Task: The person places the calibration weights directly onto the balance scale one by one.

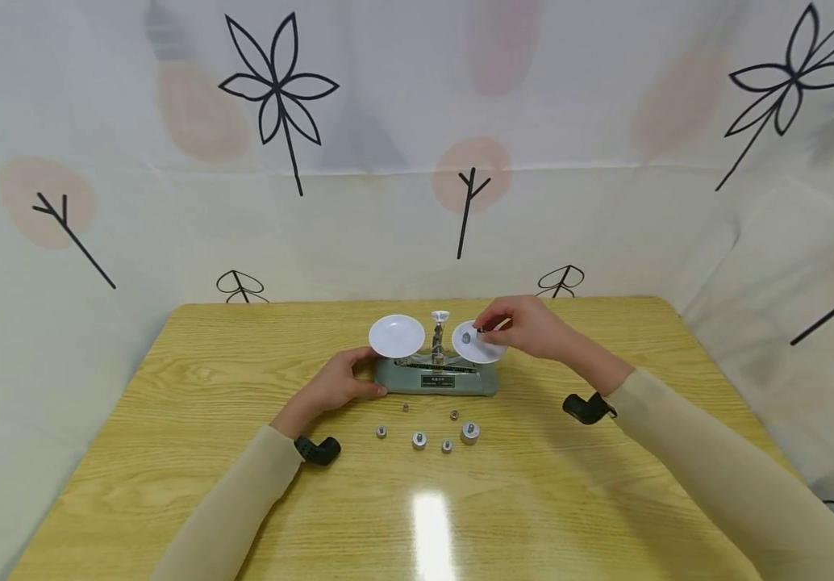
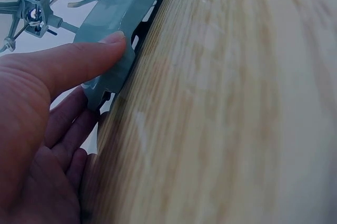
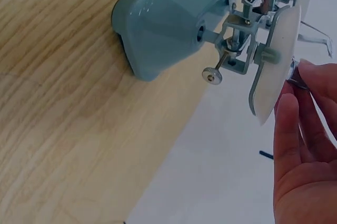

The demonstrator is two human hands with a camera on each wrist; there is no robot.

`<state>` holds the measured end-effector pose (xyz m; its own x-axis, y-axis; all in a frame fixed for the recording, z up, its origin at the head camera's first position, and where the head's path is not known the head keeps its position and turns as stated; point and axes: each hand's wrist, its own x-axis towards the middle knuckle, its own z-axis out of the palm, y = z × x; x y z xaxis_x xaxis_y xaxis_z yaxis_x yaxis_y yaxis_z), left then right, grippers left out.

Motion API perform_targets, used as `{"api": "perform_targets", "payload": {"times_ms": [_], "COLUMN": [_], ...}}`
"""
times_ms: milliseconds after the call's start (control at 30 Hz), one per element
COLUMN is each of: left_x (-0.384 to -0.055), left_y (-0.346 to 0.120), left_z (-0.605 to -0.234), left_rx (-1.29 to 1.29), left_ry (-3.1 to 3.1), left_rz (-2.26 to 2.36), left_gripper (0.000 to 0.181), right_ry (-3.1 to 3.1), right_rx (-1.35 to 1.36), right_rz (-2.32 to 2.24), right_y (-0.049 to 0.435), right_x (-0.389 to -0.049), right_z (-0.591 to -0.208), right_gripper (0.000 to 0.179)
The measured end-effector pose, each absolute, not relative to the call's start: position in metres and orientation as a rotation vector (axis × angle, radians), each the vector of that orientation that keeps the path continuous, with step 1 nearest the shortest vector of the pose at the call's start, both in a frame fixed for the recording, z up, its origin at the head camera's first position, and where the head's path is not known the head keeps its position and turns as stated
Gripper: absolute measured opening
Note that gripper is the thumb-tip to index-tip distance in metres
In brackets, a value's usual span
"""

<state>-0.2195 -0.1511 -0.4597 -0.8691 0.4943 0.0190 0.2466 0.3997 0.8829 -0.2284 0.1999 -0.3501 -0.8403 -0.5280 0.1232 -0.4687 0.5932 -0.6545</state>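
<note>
A green balance scale (image 1: 401,379) with two white pans stands on the wooden table. My left hand (image 1: 335,384) grips the left end of its base; in the left wrist view the thumb (image 2: 87,60) lies on the front face and the other fingers reach behind. Over at the right pan (image 1: 481,353), my right hand (image 1: 531,327) pinches a small metal weight (image 3: 296,75) between thumb and fingers, right at the pan's surface. Another weight (image 1: 465,338) sits on that pan, left of the fingertips. The left pan (image 1: 397,336) holds nothing and appears higher than the right one.
Several metal weights of different sizes are scattered on the table in front of the base, among them a large one (image 1: 470,433) and a tiny one (image 1: 406,407). A patterned white cloth (image 1: 359,234) hangs behind the table's (image 1: 243,339) back edge.
</note>
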Motion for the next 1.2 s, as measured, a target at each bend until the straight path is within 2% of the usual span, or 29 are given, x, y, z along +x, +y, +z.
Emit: {"api": "perform_targets", "payload": {"times_ms": [633, 933, 1200], "left_x": [-0.22, -0.202, -0.2], "left_y": [-0.149, -0.145, -0.145], "left_z": [-0.458, -0.427, -0.427], "left_rx": [0.661, 0.689, 0.691], "left_ry": [2.431, 2.407, 2.409], "left_rz": [1.464, 1.468, 1.475], "left_gripper": [0.069, 0.063, 0.063], "right_ry": [2.76, 2.747, 2.728], "right_rx": [-0.835, -0.815, -0.777], "right_rz": [-0.903, -0.921, -0.947], "right_y": [0.191, 0.19, 0.19], "right_x": [-0.237, -0.238, -0.237], "right_z": [-0.348, -0.347, -0.346], "right_gripper": [0.015, 0.014, 0.014]}}
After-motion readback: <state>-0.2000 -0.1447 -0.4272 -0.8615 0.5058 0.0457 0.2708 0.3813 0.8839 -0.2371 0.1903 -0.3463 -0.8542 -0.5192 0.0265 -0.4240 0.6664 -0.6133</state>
